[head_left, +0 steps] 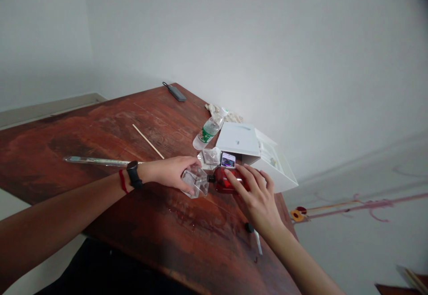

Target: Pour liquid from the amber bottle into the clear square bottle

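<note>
My left hand (177,174) is closed around a clear, square-sided container (198,182) and holds it tilted above the wooden table. In my right hand (256,190) lies a red bottle (223,180), tipped sideways with its dark neck pointing left at the container's opening. The neck is at or just inside the opening; I cannot tell which. Whether liquid flows between them is too small to see. Drops of liquid (187,217) wet the table below. Near my right wrist lies a black cap (249,227) with a white strip or tube beside it.
Behind my hands stand a phone (228,159), a white box (238,138), a clear plastic bottle (207,131) with a green label and a small clear packet (211,156). A thin stick (147,141), a wrapped long item (96,161) and a grey device (176,93) lie on the table (100,125).
</note>
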The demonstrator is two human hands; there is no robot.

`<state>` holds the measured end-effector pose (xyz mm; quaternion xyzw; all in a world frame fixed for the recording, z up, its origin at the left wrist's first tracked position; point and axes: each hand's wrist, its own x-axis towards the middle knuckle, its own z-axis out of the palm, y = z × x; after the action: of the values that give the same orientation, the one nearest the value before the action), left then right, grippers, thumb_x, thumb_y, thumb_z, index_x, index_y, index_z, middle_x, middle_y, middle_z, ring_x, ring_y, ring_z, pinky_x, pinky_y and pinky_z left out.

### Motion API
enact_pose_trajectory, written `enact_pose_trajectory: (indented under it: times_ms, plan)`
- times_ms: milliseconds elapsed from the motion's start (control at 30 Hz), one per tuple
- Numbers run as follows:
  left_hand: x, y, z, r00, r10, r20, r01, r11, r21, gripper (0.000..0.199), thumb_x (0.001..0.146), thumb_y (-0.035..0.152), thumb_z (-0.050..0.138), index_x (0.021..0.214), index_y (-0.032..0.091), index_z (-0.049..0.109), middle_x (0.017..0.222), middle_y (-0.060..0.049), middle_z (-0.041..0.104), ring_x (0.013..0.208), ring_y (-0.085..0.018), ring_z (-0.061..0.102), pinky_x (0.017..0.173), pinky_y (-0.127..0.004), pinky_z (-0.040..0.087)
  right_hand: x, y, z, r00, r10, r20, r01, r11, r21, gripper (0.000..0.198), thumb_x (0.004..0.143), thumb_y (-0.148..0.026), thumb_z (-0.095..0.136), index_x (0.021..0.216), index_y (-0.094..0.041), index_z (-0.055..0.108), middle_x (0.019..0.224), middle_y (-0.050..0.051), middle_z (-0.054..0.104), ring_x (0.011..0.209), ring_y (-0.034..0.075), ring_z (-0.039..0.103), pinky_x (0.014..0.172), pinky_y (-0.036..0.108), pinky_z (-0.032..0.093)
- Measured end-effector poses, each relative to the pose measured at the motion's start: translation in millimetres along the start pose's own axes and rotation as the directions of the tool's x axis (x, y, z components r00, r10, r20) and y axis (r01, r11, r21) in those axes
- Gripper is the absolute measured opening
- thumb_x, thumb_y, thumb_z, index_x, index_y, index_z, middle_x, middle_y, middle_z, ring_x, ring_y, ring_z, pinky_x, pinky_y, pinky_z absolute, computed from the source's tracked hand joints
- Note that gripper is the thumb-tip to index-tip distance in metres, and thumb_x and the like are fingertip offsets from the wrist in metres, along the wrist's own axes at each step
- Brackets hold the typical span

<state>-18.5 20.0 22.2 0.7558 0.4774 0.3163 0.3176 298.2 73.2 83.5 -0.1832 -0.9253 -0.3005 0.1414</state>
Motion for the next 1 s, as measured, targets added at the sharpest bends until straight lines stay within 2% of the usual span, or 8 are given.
enact_pose_trajectory:
  times_ms: [733, 1000]
  plan:
    - [0.4, -1.9, -1.7, 0.999, 0.028, 0.019, -0.028, 0.999, 0.027, 0.067, 0.072, 0.042, 0.094, 0.126, 0.020, 0.061, 0.127, -0.010, 0.075, 0.116, -0.032, 0.072, 0.095, -0.035, 0.052, 5.3, 1.2, -5.2, 0.998, -0.034, 0.047, 0.036, 0.998, -0.044, 0.072, 0.100, -0.018, 0.073, 0.165, -0.029, 0.045, 0.154, 0.019, 0.060, 0.143, 0.038, 0.051, 0.120, 0.059, 0.030]
    - [1.3, -7.0, -0.6, 0.999, 0.043, 0.012, -0.044, 0.999, 0.015, 0.068, 0.070, 0.045, 0.095, 0.124, 0.021, 0.061, 0.125, -0.010, 0.075, 0.115, -0.032, 0.073, 0.095, -0.036, 0.053, 8.4, 2.6, -5.6, 0.997, -0.042, 0.060, 0.044, 0.998, -0.040, 0.077, 0.099, -0.016, 0.071, 0.168, -0.031, 0.040, 0.152, 0.017, 0.062, 0.143, 0.037, 0.051, 0.120, 0.058, 0.030]
